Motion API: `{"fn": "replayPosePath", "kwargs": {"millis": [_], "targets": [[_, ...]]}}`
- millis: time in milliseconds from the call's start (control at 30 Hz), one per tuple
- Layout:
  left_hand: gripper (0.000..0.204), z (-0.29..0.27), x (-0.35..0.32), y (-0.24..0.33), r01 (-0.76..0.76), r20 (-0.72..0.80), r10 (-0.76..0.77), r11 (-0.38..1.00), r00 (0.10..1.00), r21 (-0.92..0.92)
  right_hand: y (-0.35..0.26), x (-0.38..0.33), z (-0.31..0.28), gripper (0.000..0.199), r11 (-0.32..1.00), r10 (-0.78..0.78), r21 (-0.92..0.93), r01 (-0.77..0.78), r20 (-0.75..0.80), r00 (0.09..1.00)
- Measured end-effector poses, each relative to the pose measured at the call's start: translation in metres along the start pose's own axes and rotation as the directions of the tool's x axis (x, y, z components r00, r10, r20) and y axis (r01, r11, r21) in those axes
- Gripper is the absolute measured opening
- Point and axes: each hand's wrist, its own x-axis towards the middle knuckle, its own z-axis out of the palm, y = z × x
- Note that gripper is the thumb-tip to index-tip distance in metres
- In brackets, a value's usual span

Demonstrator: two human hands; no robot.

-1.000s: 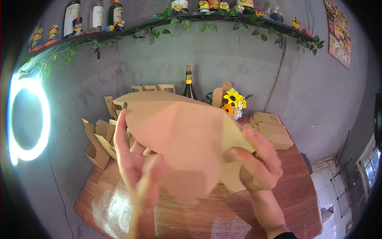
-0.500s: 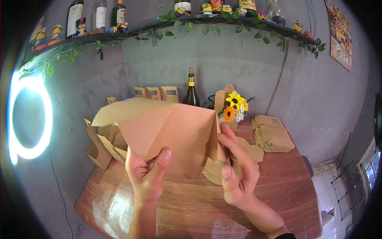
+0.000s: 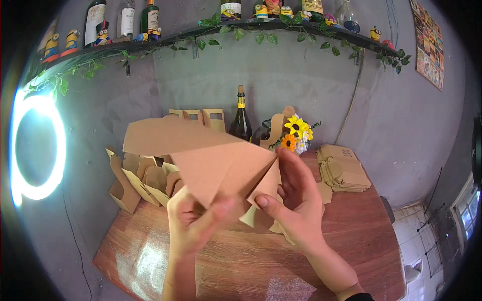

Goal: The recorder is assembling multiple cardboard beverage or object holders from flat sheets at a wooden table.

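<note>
Left hand: your left hand (image 3: 193, 228) comes up from the lower edge and is closed on the flat brown kraft-paper carton blank (image 3: 211, 160), thumb laid across its front near the lower point, the other fingers hidden behind the sheet.
Right hand: your right hand (image 3: 296, 200) grips the same blank at its right edge; the thumb presses a small folded flap at the lower right corner, and the fingers stand up behind the fold.
Carton blank: you hold it up off the brown wooden tabletop (image 3: 241, 271), between your face and the far wall, tilted, with one long panel running out to the upper left and a creased triangular panel in the middle.
Left of the blank: a row of folded brown kraft-paper carriers (image 3: 135, 180) stands on the tabletop near the wall, well behind your left hand.
Right of the blank: a stack of flat brown paper blanks (image 3: 344, 168) lies at the far right of the tabletop, apart from your right hand.
Behind the blank: a dark glass bottle with a gold foil neck (image 3: 241, 118) stands upright by the wall, with a bunch of yellow and orange flowers (image 3: 296, 135) just beside it.
Wall: a lit white ring lamp (image 3: 37, 145) glows at far left; a dark wall shelf with bottles, small figures and trailing green leaves (image 3: 226, 30) runs across the top.
</note>
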Motion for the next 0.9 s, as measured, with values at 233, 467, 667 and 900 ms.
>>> {"fn": "replayPosePath", "kwargs": {"millis": [233,467,667,900], "targets": [[0.059,-0.003,-0.007,-0.005,0.331,0.141,-0.307,0.923,0.941,-0.196,-0.002,-0.002,-0.005,0.075,0.989,-0.041,-0.143,0.045,0.026,0.999],[0.067,-0.006,-0.011,-0.008,0.35,0.28,-0.245,0.83,0.928,-0.435,-0.004,0.005,-0.005,0.074,0.98,-0.059,-0.182,0.074,0.087,0.994],[0.046,0.016,-0.007,-0.01,0.425,-0.055,-0.439,0.89,0.897,-0.165,-0.007,0.003,-0.013,0.076,0.865,-0.07,-0.482,0.135,0.15,0.986],[0.037,0.008,-0.005,-0.019,0.246,0.131,-0.243,0.969,0.961,0.0,-0.014,0.008,-0.022,0.065,0.812,-0.186,-0.53,0.245,0.163,0.969]]}}
